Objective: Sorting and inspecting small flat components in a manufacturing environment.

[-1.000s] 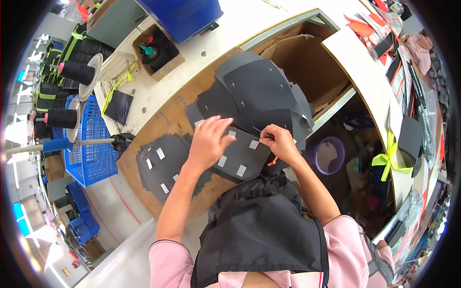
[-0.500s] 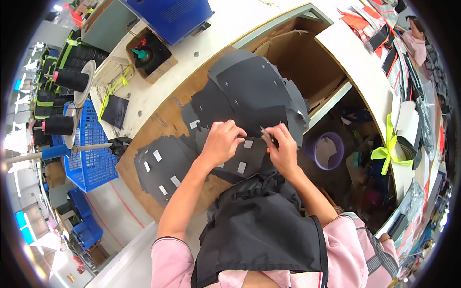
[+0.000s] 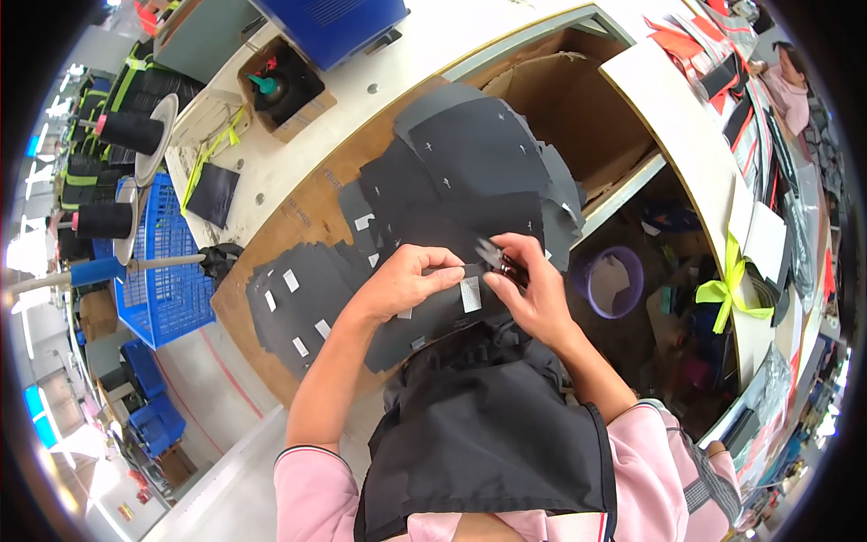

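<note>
My left hand (image 3: 402, 285) pinches the upper edge of a dark grey fabric piece (image 3: 438, 327) in front of my apron, thumb and forefinger together. A white label (image 3: 470, 294) lies on that piece, between my hands. My right hand (image 3: 540, 285) is closed around small metal thread snips (image 3: 490, 253), whose blades point up and left, just beyond the label. Beneath and beyond both hands spreads a pile of dark fabric pieces (image 3: 479, 149), the top ones marked with small white crosses. Left of my forearm lies another stack of dark pieces (image 3: 293, 307) with white labels.
A brown board (image 3: 262, 357) bears the stacks. Beyond it stand a blue machine (image 3: 334, 27) and a small cardboard box (image 3: 298, 122) holding a green-nozzled bottle. An open carton (image 3: 578, 108) and a purple bin (image 3: 638, 285) are to the right. Black thread cones (image 3: 131, 134) stand left.
The fabric piece near me has shifted and turned, showing a different label between my hands. My left hand has moved slightly down and left; the snips' blades now show more plainly.
</note>
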Motion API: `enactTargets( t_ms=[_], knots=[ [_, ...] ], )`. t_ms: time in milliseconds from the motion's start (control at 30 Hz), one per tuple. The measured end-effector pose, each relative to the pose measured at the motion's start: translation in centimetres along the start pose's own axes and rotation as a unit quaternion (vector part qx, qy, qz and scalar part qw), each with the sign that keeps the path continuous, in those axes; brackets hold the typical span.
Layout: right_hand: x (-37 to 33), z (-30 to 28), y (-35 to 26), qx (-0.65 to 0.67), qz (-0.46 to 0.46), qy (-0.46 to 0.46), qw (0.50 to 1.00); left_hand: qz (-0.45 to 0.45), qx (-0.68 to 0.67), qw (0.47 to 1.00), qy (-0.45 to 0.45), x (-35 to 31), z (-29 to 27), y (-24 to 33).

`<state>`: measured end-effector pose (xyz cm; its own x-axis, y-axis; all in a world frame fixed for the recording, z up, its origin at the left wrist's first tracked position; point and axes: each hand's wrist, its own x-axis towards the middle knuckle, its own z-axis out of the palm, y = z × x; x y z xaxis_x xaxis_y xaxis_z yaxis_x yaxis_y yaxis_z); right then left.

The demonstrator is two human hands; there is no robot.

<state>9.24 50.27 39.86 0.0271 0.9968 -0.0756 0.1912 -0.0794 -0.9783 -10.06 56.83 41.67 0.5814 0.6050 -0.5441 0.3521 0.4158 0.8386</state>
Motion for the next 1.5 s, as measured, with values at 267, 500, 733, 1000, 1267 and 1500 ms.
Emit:
enactTargets(
  t_ms=[267, 500, 733, 1000, 1267, 1500],
  knots=[
    [-1.5, -2.5, -1.6, -0.267, -0.246, -0.043, 0.931, -0.015, -0.005, 1.0, 0.013, -1.3, 0.6, 1.7],
    [-1.7, -2.0, -1.2, -0.237, -0.269, -0.009, 0.934, -0.008, -0.014, 1.0, -0.003, -1.5, 0.4, 1.7],
    [-2.0, -1.6, -1.7, -0.282, -0.307, 0.022, 0.909, -0.006, -0.018, 1.0, -0.025, -1.6, 0.6, 1.9],
    [-2.2, -1.5, -2.3, -0.236, -0.276, 0.027, 0.932, -0.015, -0.027, 0.999, -0.027, -1.7, 0.3, 2.3],
    [-1.6, -1.1, -1.5, -0.199, -0.249, 0.014, 0.948, -0.013, -0.053, 0.998, -0.013, -0.9, 0.2, 1.1],
    [-1.4, -0.7, -1.0, -0.147, -0.157, 0.039, 0.976, -0.001, 0.023, 1.0, 0.005, -0.5, -1.3, 1.0]
  ],
)
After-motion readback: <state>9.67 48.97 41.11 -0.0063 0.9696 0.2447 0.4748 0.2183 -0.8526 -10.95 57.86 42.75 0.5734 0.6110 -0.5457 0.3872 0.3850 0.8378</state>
